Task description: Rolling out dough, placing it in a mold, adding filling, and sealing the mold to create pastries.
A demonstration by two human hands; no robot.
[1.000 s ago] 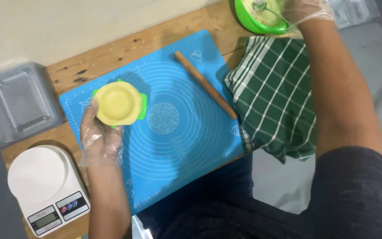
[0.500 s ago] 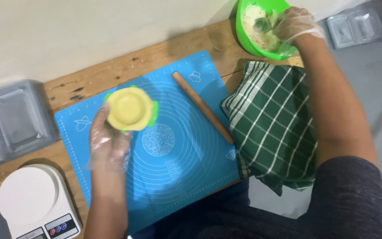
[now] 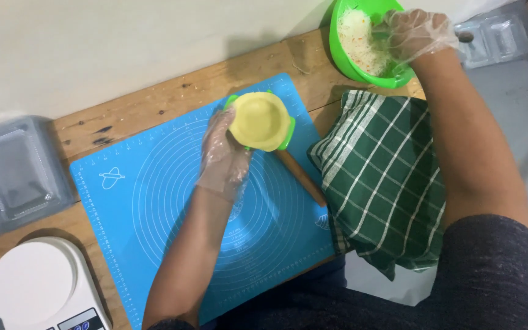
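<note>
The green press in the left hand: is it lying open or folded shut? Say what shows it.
Open. The green press cradled in the left hand is spread flat, with a dished round of yellow dough lying uncovered across it.

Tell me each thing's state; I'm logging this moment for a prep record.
Left hand: gloved, holding the green mould.
Green mould: open, lined with dough.
Right hand: gloved, in the filling.
Green bowl: holds shredded filling.
Rolling pin: lying on the blue mat.
Checked cloth: rumpled.

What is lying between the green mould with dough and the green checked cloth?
In the head view, the wooden rolling pin lies on the blue mat between the green mould with dough and the green checked cloth.
</note>
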